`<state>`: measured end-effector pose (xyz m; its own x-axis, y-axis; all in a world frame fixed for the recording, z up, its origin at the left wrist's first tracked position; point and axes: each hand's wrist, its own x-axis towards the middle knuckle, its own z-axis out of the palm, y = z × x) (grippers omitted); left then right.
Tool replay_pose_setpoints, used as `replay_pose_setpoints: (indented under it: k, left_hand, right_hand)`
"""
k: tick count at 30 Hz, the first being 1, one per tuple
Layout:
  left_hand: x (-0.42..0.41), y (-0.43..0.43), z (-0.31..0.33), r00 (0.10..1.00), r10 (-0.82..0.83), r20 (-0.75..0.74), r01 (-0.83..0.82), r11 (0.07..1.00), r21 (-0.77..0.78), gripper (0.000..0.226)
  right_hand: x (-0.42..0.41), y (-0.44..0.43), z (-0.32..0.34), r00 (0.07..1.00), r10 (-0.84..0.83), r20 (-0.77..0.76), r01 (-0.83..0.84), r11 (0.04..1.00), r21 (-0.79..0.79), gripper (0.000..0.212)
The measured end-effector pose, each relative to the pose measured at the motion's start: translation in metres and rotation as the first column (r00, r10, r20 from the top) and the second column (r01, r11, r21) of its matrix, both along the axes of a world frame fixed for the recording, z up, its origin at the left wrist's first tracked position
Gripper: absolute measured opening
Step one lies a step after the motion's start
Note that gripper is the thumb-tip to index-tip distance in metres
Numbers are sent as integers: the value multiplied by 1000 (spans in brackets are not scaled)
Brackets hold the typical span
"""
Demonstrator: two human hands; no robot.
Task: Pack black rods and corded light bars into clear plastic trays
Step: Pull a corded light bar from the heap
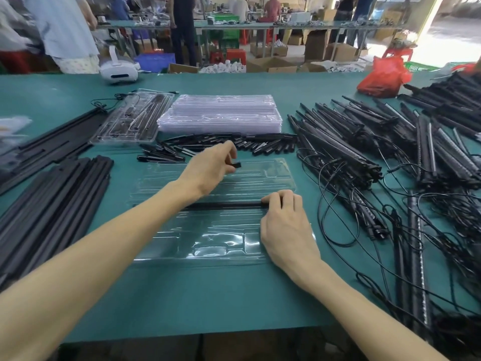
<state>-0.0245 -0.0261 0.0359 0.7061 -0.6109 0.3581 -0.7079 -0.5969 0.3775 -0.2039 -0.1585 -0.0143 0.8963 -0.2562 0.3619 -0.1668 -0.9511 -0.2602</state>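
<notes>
1. Your left hand (210, 165) hung over the far half of the open clear moulded plastic tray (276, 175). Its thumb and forefinger were pinched together on a small short black piece (236, 164), whose end stuck out to the right of your fingertips.
2. Your right hand (286, 222) lay on the tray's right side, with its fingers bent down over the right end of a long thin black rod (229, 204). I could not tell whether the thumb was under it.
3. That rod lay along the tray's middle, its long axis running left to right, parallel to the near edge of the green tabletop (182, 295). Its left end was hidden behind your left forearm.
4. The relation that mattered was this: the small piece sat just beyond the rod, toward the tabletop's far edge, and its long axis ran roughly along the tray's slots. I judged that its seat lay close below your left hand, so the move called for a short drop rather than a reach.
5. Your left hand was nearer the heap of short black pieces (260, 144) just past the tray's far side. Your right hand was nearer the tangled pile of corded light bars (351, 152) toward the tabletop's right edge, so I judged those were its to fetch.
</notes>
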Motion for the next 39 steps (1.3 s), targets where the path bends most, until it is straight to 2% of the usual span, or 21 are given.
replay_pose_setpoints:
  k: [2,4,8,13,18,26,33,39]
  left_hand:
    - [-18,-5,5,965,-65,-255,55,997,-45,25]
    - [-34,-5,6,934,-122,-335,112,993,-47,27]
    - [-55,0,7,938,-155,-311,151,988,-35,22]
    - [-72,7,-8,920,-188,-344,215,976,43,22]
    - [-75,14,-11,924,-185,-336,200,980,11,25]
    - [-76,26,-2,899,-220,-380,238,971,0,12]
    - [-76,18,-11,913,-213,-349,233,972,14,11]
    - [-73,14,-19,915,-184,-360,196,981,-3,18]
  right_hand:
    - [1,-1,0,1000,-3,-6,3,1000,-9,34]
    - [1,-1,0,1000,-10,-18,10,1000,-19,45]
    - [1,0,2,999,-18,-31,17,1000,-16,57]
    - [0,-1,1,999,3,-49,-4,1000,-22,46]
    - [-1,-1,4,998,6,-65,-8,999,-32,40]
    - [-2,0,4,997,2,-72,-4,1000,-22,30]
    - [-2,-4,1,1000,12,-10,-12,1000,-19,18]
    - [0,-3,0,1000,9,6,-9,1000,-25,35]
